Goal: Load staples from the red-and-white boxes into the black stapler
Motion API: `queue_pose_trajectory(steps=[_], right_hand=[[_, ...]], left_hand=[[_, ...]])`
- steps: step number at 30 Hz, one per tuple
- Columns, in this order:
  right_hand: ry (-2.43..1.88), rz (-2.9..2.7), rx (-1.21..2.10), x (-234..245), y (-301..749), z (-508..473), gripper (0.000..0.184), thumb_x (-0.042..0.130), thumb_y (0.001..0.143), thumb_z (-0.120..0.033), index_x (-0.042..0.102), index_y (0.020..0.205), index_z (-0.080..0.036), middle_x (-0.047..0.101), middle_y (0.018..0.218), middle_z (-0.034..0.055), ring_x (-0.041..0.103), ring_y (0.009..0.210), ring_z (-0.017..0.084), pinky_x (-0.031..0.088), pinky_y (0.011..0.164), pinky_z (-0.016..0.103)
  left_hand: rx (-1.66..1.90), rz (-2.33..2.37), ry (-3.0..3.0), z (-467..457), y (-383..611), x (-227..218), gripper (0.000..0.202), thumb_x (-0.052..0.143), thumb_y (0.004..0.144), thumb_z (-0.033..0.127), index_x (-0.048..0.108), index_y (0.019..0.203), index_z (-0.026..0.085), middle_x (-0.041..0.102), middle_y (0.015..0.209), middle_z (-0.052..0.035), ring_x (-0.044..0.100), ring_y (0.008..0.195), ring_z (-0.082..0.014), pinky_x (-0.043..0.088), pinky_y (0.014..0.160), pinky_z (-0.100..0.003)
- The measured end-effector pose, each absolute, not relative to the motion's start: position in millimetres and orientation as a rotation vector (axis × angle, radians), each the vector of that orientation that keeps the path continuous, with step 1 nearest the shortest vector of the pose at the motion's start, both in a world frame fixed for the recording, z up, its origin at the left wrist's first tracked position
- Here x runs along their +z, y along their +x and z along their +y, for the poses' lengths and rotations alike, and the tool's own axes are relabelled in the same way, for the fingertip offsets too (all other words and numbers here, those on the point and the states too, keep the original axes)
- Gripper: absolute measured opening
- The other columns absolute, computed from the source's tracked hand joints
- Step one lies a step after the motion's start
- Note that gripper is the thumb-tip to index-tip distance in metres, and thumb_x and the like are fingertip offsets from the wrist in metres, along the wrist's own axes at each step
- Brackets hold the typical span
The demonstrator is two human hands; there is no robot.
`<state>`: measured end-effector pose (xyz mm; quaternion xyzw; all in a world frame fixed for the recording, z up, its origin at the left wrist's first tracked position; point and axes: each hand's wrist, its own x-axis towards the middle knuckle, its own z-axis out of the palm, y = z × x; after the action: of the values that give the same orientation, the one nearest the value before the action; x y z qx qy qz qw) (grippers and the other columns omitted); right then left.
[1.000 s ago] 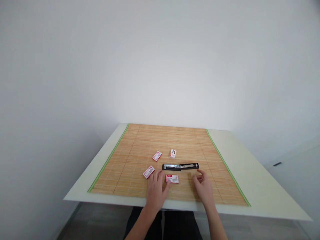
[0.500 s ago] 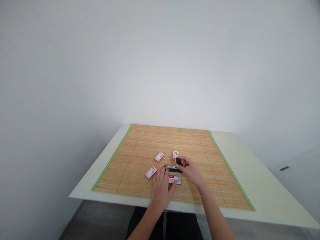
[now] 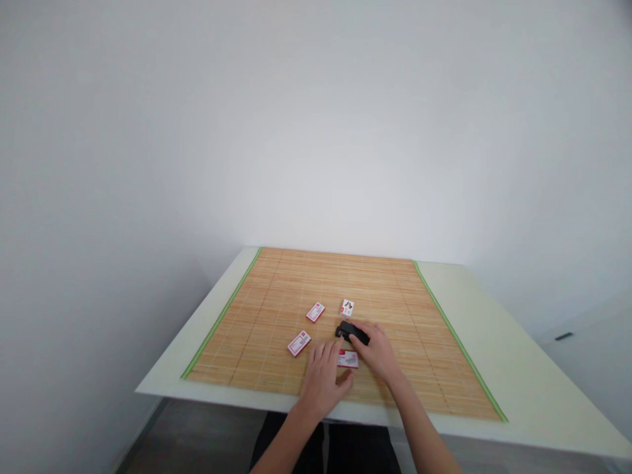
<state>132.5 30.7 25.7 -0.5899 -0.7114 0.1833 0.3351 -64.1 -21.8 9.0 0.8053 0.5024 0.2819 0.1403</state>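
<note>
Taking the black stapler [image 3: 353, 332] as the centre of a dial, with 12 o'clock towards the back wall, four small white-and-red boxes lie around it. The picture box [image 3: 347, 307], with a dark design on its top, is close by at 12. The far label box [image 3: 315, 312] lies at 10, turned at a slant. The left label box [image 3: 299, 343] sits just below 9, also slanted. The near box [image 3: 348, 359] is at 6, its left end hidden behind the fingers of the left hand [image 3: 322, 376].

The right hand [image 3: 376, 345] comes in from 4 o'clock and is clamped on the stapler, thumb on the near side and fingers over the far side, covering its right end. The left hand, at 7, is loosely spread with its thumb apart and grips nothing; whether its forefinger touches the stapler I cannot tell.

Everything rests on a bamboo mat [image 3: 375, 280] with green edging [image 3: 223, 312] down both sides. The mat lies on a pale table [image 3: 498, 342], bare along its right side. The plain white wall [image 3: 336, 145] rises at 12, a small dark bar [image 3: 563, 336] shows at 3, and dark trousers [image 3: 363, 451] and grey floor [image 3: 197, 438] are below the table's edge at 6.
</note>
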Motion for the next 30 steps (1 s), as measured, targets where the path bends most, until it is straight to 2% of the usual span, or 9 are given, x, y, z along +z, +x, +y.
queue_pose_trajectory(steps=[3,6,8,11,14,20,26,30], right_hand=[[-1.606,-1.768,0.420,22.5,137.3,23.8,0.035,0.061,0.091,-0.036,0.075,0.122,-0.027,0.075,0.117,0.0063,0.064,0.108,0.027,0.048,0.099,0.043],[-1.611,-1.739,0.391,20.1,139.1,17.5,0.035,0.060,0.092,-0.039,0.074,0.122,-0.028,0.075,0.117,0.0067,0.063,0.107,0.028,0.049,0.098,0.044],[-1.622,-1.716,0.387,18.0,138.7,13.0,0.036,0.060,0.093,-0.042,0.074,0.123,-0.028,0.075,0.117,0.0070,0.063,0.106,0.029,0.049,0.097,0.046],[-1.632,-1.677,0.364,13.4,135.0,5.5,0.038,0.060,0.094,-0.045,0.073,0.124,-0.027,0.074,0.119,0.0083,0.062,0.107,0.030,0.047,0.099,0.047],[-1.606,-1.635,0.324,6.9,130.2,-1.7,0.040,0.058,0.096,-0.048,0.071,0.127,-0.026,0.073,0.122,0.0098,0.060,0.110,0.030,0.045,0.101,0.047],[-1.594,-1.580,0.217,-3.6,127.4,-9.0,0.043,0.053,0.099,-0.050,0.070,0.129,-0.024,0.072,0.122,0.0119,0.059,0.109,0.029,0.043,0.100,0.048],[-1.618,-1.553,0.163,-3.9,129.4,-10.1,0.042,0.053,0.099,-0.050,0.071,0.127,-0.024,0.072,0.119,0.0116,0.058,0.108,0.029,0.042,0.100,0.047],[-1.610,-1.562,0.172,-4.6,130.7,-10.9,0.040,0.053,0.100,-0.048,0.071,0.127,-0.025,0.072,0.119,0.0106,0.057,0.108,0.029,0.042,0.100,0.045]], left_hand=[[0.744,1.431,2.366,-16.4,-64.9,16.1,0.048,0.067,0.088,0.035,0.058,0.135,0.031,0.066,0.118,-0.0090,0.056,0.114,-0.0328,0.041,0.105,-0.051],[0.740,1.591,2.339,-10.2,-74.6,17.4,0.043,0.068,0.085,0.033,0.062,0.128,0.029,0.065,0.112,-0.0101,0.055,0.112,-0.0343,0.039,0.105,-0.053],[0.768,1.678,2.320,-4.4,-85.9,16.4,0.054,0.071,0.082,0.034,0.059,0.134,0.027,0.064,0.118,-0.0121,0.054,0.116,-0.0363,0.037,0.107,-0.055],[0.832,1.684,2.340,10.7,-103.4,15.1,0.075,0.072,0.081,0.037,0.045,0.151,0.028,0.052,0.146,-0.0142,0.046,0.134,-0.0383,0.034,0.113,-0.056],[0.843,1.567,2.419,32.2,-113.7,12.1,0.079,0.070,0.084,0.038,0.038,0.156,0.030,0.037,0.163,-0.0094,0.034,0.148,-0.0347,0.031,0.120,-0.055],[0.869,1.561,2.416,58.3,-120.8,-6.2,0.055,0.054,0.097,0.032,0.048,0.151,0.029,0.044,0.161,-0.0052,0.036,0.150,-0.0273,0.033,0.122,-0.049],[0.978,1.969,2.173,59.4,-151.7,-22.9,0.048,0.049,0.100,0.035,0.052,0.148,0.028,0.048,0.158,-0.0075,0.040,0.146,-0.0305,0.034,0.119,-0.053],[0.997,2.078,2.084,64.3,-174.0,-25.7,0.043,0.049,0.100,0.038,0.058,0.141,0.028,0.052,0.154,-0.0089,0.044,0.142,-0.0319,0.035,0.117,-0.054]])
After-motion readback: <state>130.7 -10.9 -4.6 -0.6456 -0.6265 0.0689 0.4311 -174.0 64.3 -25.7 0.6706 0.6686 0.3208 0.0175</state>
